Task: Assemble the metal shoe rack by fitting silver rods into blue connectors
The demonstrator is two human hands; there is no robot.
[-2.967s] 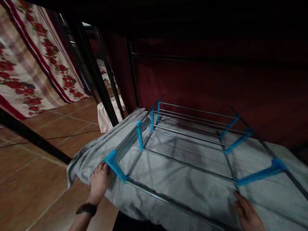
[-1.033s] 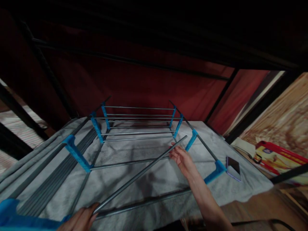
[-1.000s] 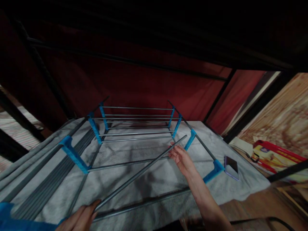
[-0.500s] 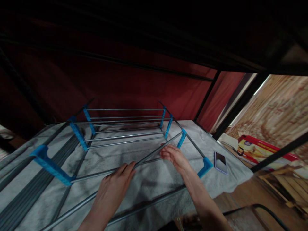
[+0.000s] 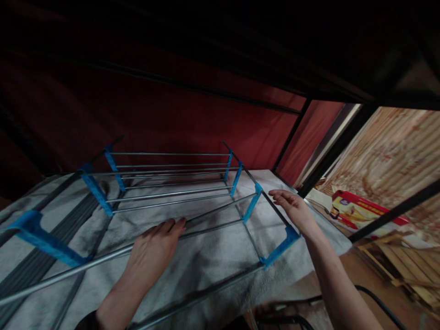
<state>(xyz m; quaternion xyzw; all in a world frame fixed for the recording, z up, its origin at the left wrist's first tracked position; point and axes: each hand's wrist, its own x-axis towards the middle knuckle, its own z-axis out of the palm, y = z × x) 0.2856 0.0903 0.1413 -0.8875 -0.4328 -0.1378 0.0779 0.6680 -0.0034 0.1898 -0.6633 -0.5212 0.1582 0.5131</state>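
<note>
A rack of grey metal tubes and blue plastic brackets lies on a pale cloth. My left hand is wrapped round a loose metal tube, which slants across the rack. Its far end meets the top of a blue bracket on the right side; its near end runs out at the lower left. My right hand is off the tube, just right of the rack's right side pole. Its fingers are stretched out towards the pole, with nothing visible in them.
A bundle of grey tubes lies on the cloth at the left. Behind the rack hangs a red curtain. Black frame posts stand at the right, beyond them a red and yellow box and a slatted wooden piece.
My right hand has moved right, away from the tube to outside the side pole. My left hand has shifted left and the tube lies flatter. The phone is now hidden behind my right hand and arm.
</note>
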